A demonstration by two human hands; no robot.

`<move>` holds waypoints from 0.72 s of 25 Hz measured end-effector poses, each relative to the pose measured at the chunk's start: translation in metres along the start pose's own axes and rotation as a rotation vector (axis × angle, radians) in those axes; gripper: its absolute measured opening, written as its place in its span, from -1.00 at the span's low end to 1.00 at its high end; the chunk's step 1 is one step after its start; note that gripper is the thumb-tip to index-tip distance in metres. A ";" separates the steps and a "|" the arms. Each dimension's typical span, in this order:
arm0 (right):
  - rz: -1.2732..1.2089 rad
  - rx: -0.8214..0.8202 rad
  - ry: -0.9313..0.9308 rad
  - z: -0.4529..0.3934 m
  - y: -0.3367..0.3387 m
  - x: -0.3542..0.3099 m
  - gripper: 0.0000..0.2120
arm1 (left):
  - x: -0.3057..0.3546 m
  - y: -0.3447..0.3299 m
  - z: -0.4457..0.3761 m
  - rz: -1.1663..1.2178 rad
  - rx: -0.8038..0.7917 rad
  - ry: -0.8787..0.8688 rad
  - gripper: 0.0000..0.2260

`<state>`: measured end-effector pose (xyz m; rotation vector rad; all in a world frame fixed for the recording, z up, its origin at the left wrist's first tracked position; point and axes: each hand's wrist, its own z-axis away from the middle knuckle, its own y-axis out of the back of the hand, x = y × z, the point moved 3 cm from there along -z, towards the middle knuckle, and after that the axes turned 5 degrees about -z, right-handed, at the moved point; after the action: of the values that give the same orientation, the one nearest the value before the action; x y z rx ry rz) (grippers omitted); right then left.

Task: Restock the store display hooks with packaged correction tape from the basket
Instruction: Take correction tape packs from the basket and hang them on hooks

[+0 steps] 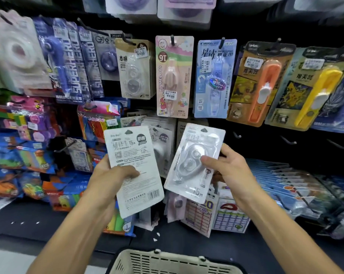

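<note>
Both hands are apart and each one holds a pack of correction tape in front of the display. Left hand [110, 175] grips the left pack [134, 171], printed back side visible. Right hand [228, 167] pinches the right pack [195, 163], blister side visible. Beige basket [167, 262] is below, near the bottom edge.

What we cannot make out

The basket [167, 262] is cut by the bottom edge, so we cannot see inside; the packs at far left [17, 54] blur past reading, and the top-row packages [159, 6] are cropped.
</note>
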<state>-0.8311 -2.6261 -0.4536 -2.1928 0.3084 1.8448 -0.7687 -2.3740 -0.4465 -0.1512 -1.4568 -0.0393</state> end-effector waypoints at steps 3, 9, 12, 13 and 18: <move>0.010 0.049 -0.006 -0.006 -0.007 0.006 -0.72 | 0.004 -0.003 0.001 0.044 -0.012 -0.036 -0.66; 0.184 0.182 0.147 -0.003 -0.012 0.008 -0.81 | 0.001 -0.010 0.003 0.046 -0.018 -0.059 -0.72; -0.091 0.105 0.099 0.004 -0.012 0.013 -0.80 | -0.003 -0.010 0.000 0.065 0.041 -0.053 -0.73; -0.173 0.041 0.075 0.007 -0.014 0.013 -0.77 | -0.006 -0.012 0.000 0.064 0.048 -0.039 -0.73; -0.062 -0.005 0.031 0.026 -0.038 0.018 -0.83 | -0.016 -0.042 0.014 0.156 -0.270 0.025 -0.74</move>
<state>-0.8397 -2.5811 -0.4733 -2.2099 0.2393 1.7824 -0.7897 -2.4149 -0.4575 -0.4823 -1.4059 -0.1108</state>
